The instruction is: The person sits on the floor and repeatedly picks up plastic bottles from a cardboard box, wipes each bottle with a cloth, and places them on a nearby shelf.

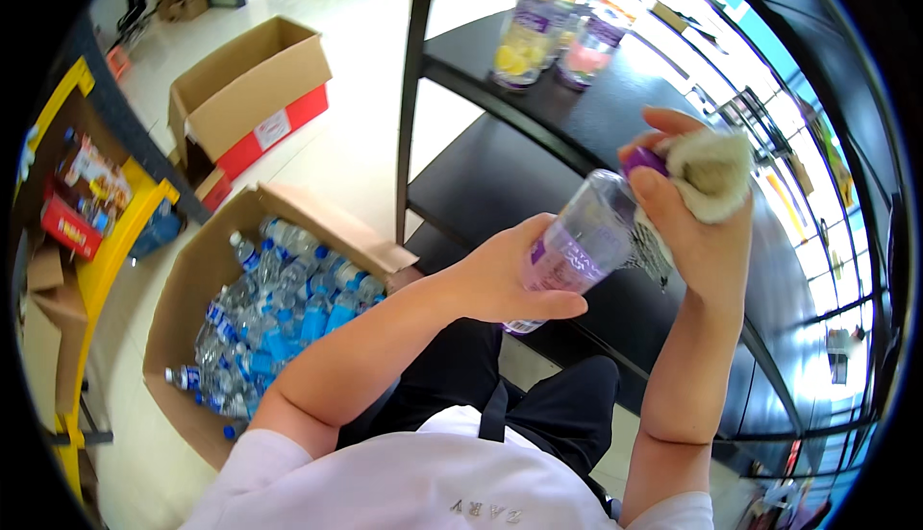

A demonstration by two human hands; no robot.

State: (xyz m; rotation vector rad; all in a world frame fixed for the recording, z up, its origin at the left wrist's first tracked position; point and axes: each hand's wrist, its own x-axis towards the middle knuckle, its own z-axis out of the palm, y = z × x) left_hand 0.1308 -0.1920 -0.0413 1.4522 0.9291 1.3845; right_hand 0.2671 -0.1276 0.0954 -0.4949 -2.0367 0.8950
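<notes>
A clear plastic bottle (577,252) with a purple printed label leans to the right before me. My left hand (508,270) is wrapped around its lower part. In my right hand (681,231) is a bunched whitish cloth (714,173), whose grey, patterned end hangs beside the bottle. The same hand's thumb and fingers pinch a purple cap (644,162) at the bottle's top; whether the cap sits on the neck cannot be told. Several similar bottles (523,43) with purple bands stand upright on the black shelf (461,43) ahead, showing yellow and pink contents or prints.
To my left, a large open cardboard box (177,314) holds many plastic bottles (281,314). Beyond it stands a red-and-brown carton (252,94). A yellow-edged rack (119,242) with packaged goods lines the far left. A black metal post (413,112) rises at the shelf's corner.
</notes>
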